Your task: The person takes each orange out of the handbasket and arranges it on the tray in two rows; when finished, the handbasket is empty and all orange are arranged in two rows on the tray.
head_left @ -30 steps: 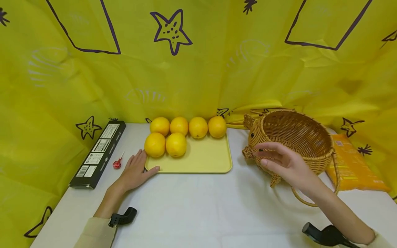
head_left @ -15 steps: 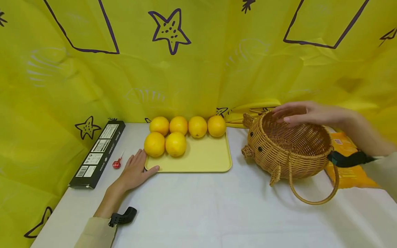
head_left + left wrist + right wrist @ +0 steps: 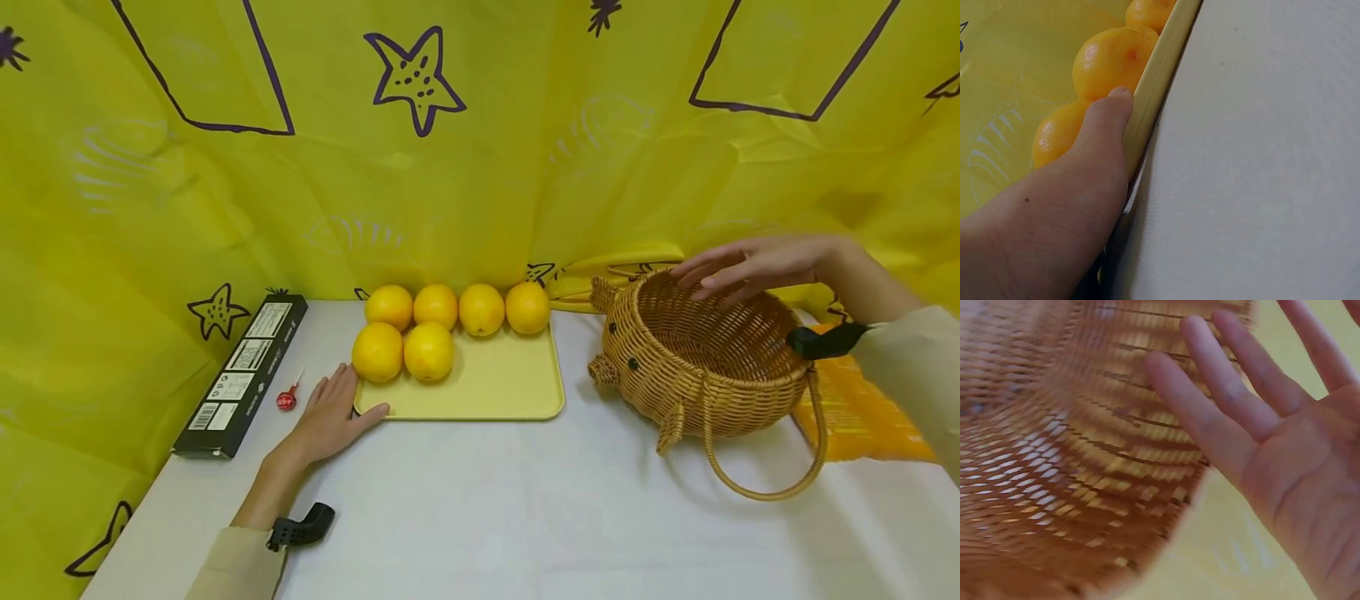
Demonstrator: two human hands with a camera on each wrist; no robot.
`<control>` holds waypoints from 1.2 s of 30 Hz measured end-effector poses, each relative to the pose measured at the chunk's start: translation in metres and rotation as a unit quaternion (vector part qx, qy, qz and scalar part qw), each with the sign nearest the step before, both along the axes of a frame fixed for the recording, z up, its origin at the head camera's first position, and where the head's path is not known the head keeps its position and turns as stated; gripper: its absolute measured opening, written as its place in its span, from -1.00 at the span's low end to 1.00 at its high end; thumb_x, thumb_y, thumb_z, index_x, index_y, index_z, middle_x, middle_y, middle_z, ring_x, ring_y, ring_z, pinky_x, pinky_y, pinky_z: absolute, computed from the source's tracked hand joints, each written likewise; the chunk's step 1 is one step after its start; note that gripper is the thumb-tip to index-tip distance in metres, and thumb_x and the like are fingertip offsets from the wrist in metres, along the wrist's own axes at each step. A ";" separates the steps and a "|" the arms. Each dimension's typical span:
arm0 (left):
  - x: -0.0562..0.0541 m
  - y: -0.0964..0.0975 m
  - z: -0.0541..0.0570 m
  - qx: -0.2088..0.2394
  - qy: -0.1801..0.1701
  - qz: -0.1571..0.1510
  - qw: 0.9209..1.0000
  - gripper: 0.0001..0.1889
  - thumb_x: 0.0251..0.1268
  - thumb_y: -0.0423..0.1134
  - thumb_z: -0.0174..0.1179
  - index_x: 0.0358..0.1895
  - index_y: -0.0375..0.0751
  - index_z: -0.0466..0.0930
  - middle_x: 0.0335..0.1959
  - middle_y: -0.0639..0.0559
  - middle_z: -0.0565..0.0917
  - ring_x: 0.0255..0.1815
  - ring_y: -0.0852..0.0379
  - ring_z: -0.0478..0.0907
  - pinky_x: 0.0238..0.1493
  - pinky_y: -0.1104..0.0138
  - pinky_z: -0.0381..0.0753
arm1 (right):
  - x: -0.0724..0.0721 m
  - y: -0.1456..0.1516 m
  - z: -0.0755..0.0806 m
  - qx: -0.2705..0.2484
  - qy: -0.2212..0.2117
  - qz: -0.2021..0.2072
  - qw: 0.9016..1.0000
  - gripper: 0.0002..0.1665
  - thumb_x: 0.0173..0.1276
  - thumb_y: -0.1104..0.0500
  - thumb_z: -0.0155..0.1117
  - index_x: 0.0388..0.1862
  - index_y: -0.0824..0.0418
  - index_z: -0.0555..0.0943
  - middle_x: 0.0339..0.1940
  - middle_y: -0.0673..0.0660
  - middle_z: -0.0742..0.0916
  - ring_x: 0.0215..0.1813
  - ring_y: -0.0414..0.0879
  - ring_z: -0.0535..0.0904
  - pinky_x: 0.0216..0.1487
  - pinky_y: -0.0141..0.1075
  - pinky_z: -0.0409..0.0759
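Observation:
My left hand (image 3: pixel 327 421) rests at the near left corner of a pale yellow tray (image 3: pixel 506 385), fingers straight along its left side and thumb on the front rim. Several oranges (image 3: pixel 429 352) sit on the tray, two of them in the front row at the left. In the left wrist view the thumb lies over the tray rim (image 3: pixel 1147 103). On the right stands a wicker pig-shaped basket (image 3: pixel 693 400), with nothing seen inside. Above its far rim hovers my right hand (image 3: pixel 772 260), holding nothing. Its fingers look straight in the right wrist view, in front of the basket's wall (image 3: pixel 1041 456).
Left of the tray lie a red lollipop (image 3: pixel 287 399) and a long black box (image 3: pixel 243 375). An orange packet (image 3: pixel 873 417) lies behind the basket at the right. The basket handle (image 3: pixel 765 497) hangs towards the front. A yellow printed cloth (image 3: pixel 487 183) hangs at the back.
My right hand has moved from in front of the basket's face up and back to its far rim. The left hand, tray and oranges have stayed put.

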State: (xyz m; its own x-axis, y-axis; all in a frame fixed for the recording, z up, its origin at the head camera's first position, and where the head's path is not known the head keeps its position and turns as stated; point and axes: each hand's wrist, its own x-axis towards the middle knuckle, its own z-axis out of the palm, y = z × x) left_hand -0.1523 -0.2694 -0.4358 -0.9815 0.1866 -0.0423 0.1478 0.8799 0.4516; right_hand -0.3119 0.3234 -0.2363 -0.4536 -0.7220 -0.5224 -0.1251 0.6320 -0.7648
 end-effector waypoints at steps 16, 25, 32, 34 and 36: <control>0.003 0.001 0.001 0.000 -0.002 0.000 1.000 0.04 0.32 0.30 0.00 0.52 -0.45 -0.19 0.57 -0.38 -0.11 0.60 -0.32 -0.21 0.52 -0.20 -0.28 | 0.006 -0.043 -0.035 0.120 -0.109 0.001 0.987 -0.27 0.51 0.08 0.05 0.53 0.30 0.10 0.52 0.35 0.26 0.47 0.09 0.29 0.27 0.09 0.51; 0.003 0.002 0.001 0.001 0.000 0.000 1.000 0.04 0.32 0.31 0.00 0.53 -0.44 -0.20 0.57 -0.36 -0.11 0.60 -0.31 -0.21 0.52 -0.20 -0.29 | 0.009 -0.061 -0.044 0.141 -0.175 -0.011 0.974 -0.27 0.44 0.11 0.15 0.51 0.24 0.18 0.48 0.32 0.35 0.49 0.17 0.27 0.14 0.13 0.59; 0.003 0.002 0.000 -0.001 -0.001 0.000 1.000 0.04 0.32 0.32 -0.02 0.53 -0.43 -0.20 0.57 -0.35 -0.11 0.60 -0.31 -0.22 0.53 -0.19 -0.29 | 0.009 -0.063 -0.045 0.149 -0.229 0.007 0.962 -0.39 0.46 0.13 0.12 0.46 0.13 0.31 0.52 0.29 0.29 0.55 0.30 0.10 0.13 0.29 0.51; 0.003 0.001 0.000 -0.001 -0.001 0.000 1.000 0.04 0.32 0.32 -0.02 0.53 -0.43 -0.20 0.57 -0.35 -0.12 0.60 -0.31 -0.23 0.53 -0.19 -0.30 | 0.007 -0.062 -0.045 0.149 -0.246 0.013 0.958 -0.41 0.48 0.12 0.09 0.46 0.10 0.31 0.49 0.27 0.35 0.53 0.25 0.15 0.16 0.31 0.47; 0.003 0.000 0.001 -0.001 0.000 0.001 1.000 0.04 0.32 0.32 -0.02 0.53 -0.43 -0.20 0.57 -0.35 -0.11 0.60 -0.30 -0.23 0.53 -0.19 -0.30 | 0.005 -0.061 -0.046 0.147 -0.254 0.019 0.956 -0.42 0.50 0.10 0.05 0.47 0.08 0.30 0.46 0.25 0.40 0.52 0.21 0.19 0.18 0.34 0.43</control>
State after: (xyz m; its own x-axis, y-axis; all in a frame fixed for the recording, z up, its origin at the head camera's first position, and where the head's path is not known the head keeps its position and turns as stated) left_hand -0.1493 -0.2689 -0.4350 -0.9819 0.1842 -0.0434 0.1455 0.8814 0.4493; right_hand -0.3066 0.2623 -0.2822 -0.0626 -0.5209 -0.8513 0.1881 0.8315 -0.5227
